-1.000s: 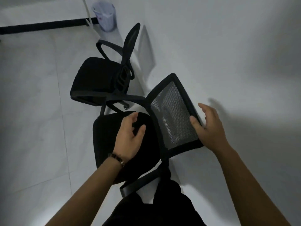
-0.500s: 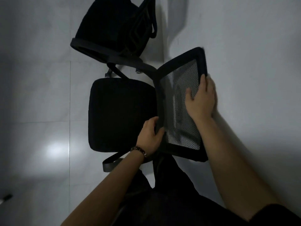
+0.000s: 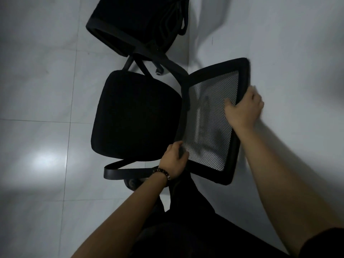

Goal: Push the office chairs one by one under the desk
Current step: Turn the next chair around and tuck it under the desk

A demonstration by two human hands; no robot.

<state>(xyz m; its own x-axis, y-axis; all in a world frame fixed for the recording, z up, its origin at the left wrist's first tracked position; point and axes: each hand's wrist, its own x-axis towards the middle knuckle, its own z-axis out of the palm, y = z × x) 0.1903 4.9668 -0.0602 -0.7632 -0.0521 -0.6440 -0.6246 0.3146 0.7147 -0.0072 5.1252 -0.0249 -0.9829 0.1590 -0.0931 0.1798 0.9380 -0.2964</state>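
**Near chair, held at the backrest, ready to push**

- Floor: pale tiles, on the left; a bright glare patch low down.
- Far chair: black, at the top, close beside the near chair; its armrest overlaps the near one's frame.
- Near chair: black seat in the centre, mesh backrest to its right. The chair's line from seat to backrest runs left to right, so the seat lies to the left of both hands.
- Left hand: fingers curled round the backrest's lower left corner, where it meets the seat; a bead bracelet on the wrist.
- Right hand: fingers wrapped over the backrest's right-hand edge, thumb pressed on the mesh.
- Wall: plain white surface along the right, just behind the backrest.
- Desk: not in view, so which way the push must go cannot be read. Both hands sit on the backrest, right hand higher up it, and any shove would likely travel seat-first, leftward.
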